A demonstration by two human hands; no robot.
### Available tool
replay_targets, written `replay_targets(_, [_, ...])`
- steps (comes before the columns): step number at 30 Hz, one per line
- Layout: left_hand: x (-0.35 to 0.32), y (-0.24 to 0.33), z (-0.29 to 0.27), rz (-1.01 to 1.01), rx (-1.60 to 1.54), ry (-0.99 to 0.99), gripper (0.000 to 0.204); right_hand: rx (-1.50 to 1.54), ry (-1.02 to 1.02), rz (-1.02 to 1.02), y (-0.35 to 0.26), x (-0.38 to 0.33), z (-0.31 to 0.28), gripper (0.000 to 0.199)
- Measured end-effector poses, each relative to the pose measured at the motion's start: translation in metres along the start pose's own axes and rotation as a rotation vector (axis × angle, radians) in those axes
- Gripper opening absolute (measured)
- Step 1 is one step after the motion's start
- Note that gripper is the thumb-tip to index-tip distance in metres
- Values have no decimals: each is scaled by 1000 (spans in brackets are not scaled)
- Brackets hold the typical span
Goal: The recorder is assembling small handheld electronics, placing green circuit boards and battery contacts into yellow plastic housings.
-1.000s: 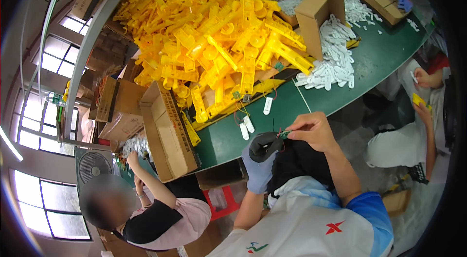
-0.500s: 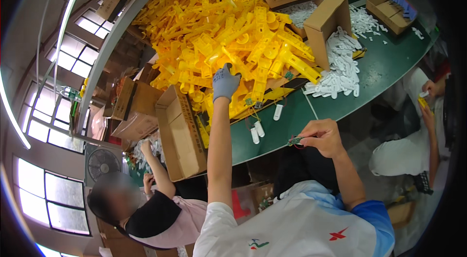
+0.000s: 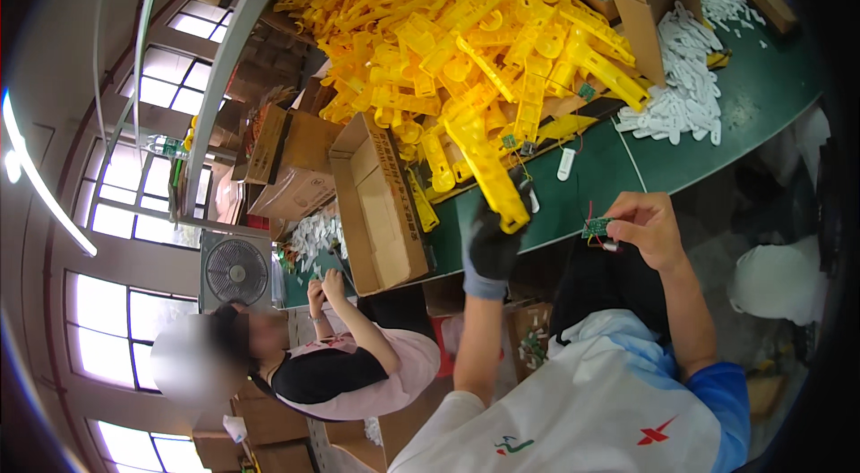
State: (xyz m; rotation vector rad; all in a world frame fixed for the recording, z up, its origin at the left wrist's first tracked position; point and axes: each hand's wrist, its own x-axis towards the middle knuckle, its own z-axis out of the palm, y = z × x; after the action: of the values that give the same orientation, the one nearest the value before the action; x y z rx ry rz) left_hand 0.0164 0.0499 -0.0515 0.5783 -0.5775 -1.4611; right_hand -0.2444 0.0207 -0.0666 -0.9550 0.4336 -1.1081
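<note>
Gripping a long yellow plastic piece (image 3: pixel 488 173) slanted up-left, the gloved left hand (image 3: pixel 493 245) sits just left of the right hand (image 3: pixel 647 227) pinching a small circuit board (image 3: pixel 595 227).

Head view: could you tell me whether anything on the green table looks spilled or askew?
Yes. A cardboard box lies tipped on its side, white plastic pieces spreading from it across the green table. The yellow parts form a loose heap.

Plastic parts (image 3: pixel 466 43) heaped on table (image 3: pixel 708 159); open box (image 3: pixel 381 204) left.
</note>
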Motion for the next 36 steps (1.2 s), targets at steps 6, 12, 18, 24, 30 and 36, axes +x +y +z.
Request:
replay_targets(6, [-44, -76, 17, -162, 294, -127, 111, -75, -85, 157, -4, 7, 0, 9])
replay_targets(12, [-14, -82, 31, -123, 150, -89, 78, -205, -41, 180, -6, 8, -16, 11])
replay_targets(18, [19, -92, 14, -276, -68, -99, 72, -588, -662, 349, -33, 2, -15, 16])
replay_targets(24, [26, -131, 15, -321, -32, 65, 52, -419, -172, 171, -12, 13, -13, 14])
replay_targets(30, [30, -156, -21, -405, -286, 2, 37, -447, 170, 31, 21, 48, -41, 12])
replay_targets(36, [35, -146, 0, -393, -217, 46, 41, -537, 168, 41, 20, 52, -48, 13])
